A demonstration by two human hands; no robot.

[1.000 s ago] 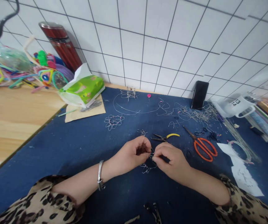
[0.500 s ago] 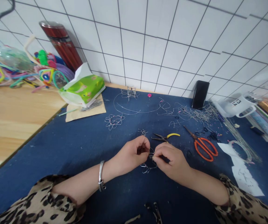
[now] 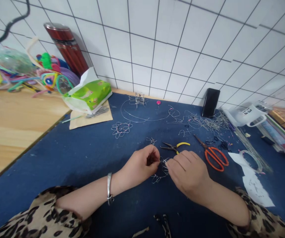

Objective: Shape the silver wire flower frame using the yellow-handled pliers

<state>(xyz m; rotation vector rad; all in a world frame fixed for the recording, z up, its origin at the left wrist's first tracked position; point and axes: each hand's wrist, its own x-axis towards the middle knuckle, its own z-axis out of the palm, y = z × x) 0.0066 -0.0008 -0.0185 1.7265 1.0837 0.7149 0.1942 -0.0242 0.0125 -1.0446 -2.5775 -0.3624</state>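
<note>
Between my two hands is a ring of bent silver wire loops [image 3: 159,178], held just above the blue mat. My left hand [image 3: 142,164], with a silver bangle on its wrist, pinches the ring's upper left edge between thumb and fingertips. My right hand [image 3: 189,172] is closed at its right edge, knuckles upward, and its fingertips partly hide the wire there. Just behind the hands lie long-nose pliers [image 3: 174,146] with yellow handles and a small bent wire piece [image 3: 151,141]. A finished-looking wire flower ring [image 3: 121,129] rests farther left.
Orange-handled scissors [image 3: 215,157] lie at the right, near white paper [image 3: 256,190]. Tangled wires [image 3: 207,122] spread before a propped phone [image 3: 210,102]. A white mug [image 3: 250,115] stands at far right. Back left are a tissue pack [image 3: 90,96], a red thermos [image 3: 66,48] and pipe cleaners [image 3: 20,81].
My right hand has turned over so its knuckles face up, and its fingertips have shifted slightly up and right along the wire. My left hand keeps its pinch almost unmoved.
</note>
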